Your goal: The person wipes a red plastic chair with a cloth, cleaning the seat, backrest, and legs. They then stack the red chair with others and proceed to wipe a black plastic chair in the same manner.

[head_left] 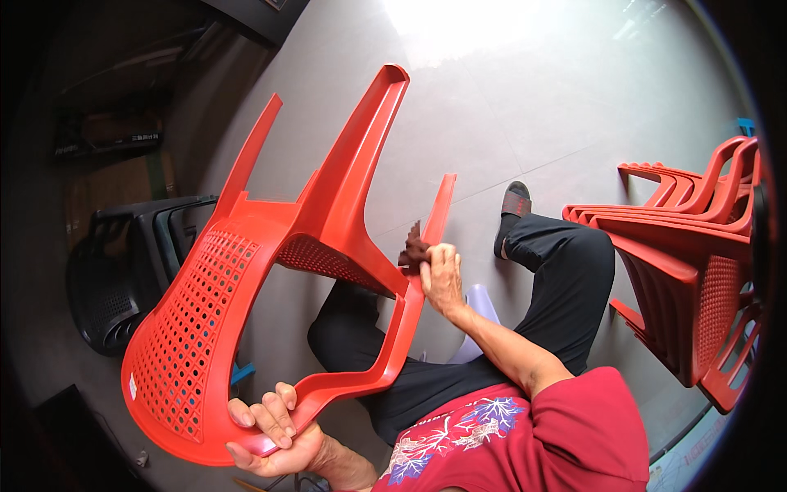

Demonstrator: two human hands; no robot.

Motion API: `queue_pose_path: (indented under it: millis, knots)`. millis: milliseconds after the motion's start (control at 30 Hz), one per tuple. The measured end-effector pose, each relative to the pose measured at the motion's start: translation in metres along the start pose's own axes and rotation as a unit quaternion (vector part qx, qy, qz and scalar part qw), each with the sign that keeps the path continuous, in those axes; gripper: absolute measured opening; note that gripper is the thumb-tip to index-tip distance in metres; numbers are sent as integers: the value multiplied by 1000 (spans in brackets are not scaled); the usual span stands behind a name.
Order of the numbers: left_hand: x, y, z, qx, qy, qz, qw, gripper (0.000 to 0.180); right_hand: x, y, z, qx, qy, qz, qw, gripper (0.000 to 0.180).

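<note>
A red plastic armchair [340, 176] with a perforated backrest is tilted across my lap, its legs pointing up and away from me. My left hand [275, 430] is closed around the chair's frame, where the top of the backrest meets the armrest. On the right side of the chair, my right hand [443, 279] presses a dark brown cloth [415, 249] against a leg. The cloth is bunched up, and part of it is hidden behind my fingers.
Several stacked red plastic chairs [689, 246] stand at the right. Black chairs [123, 279] and a cardboard box [115, 193] are at the left. A pale purple seat [477, 316] shows beneath me, above the grey tiled floor [525, 98]. My slippered foot [512, 213] rests ahead.
</note>
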State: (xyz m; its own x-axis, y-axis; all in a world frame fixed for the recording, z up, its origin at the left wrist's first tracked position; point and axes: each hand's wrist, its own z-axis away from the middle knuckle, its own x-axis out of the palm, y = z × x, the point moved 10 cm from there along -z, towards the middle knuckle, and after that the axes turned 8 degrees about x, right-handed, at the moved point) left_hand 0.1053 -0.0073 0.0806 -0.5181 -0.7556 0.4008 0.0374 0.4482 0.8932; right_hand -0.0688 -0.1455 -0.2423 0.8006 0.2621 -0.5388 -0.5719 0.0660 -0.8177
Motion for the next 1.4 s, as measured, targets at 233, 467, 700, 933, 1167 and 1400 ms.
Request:
queue_pose_path:
  millis: [233,467,700,933,1167,1400]
  knots:
    - [-3,3,2,1,-14,-42,999,32,43,118,-110,299,67,-393,867,29]
    - [-11,6,-4,24,1,-63,998,29,86,166,-143,288,-11,-538,792,55]
    - [-10,-18,-10,18,-7,0,1000,28,107,79,-24,350,-281,-499,741,15]
    - [-2,-34,-16,31,-40,63,997,28,88,4,124,326,-563,-399,646,20]
    - [-14,-38,6,39,-48,64,996,29,-15,-50,21,-82,-366,4,927,26]
    - [-7,-46,16,44,-55,61,996,34,58,-24,48,-112,-239,186,947,15]
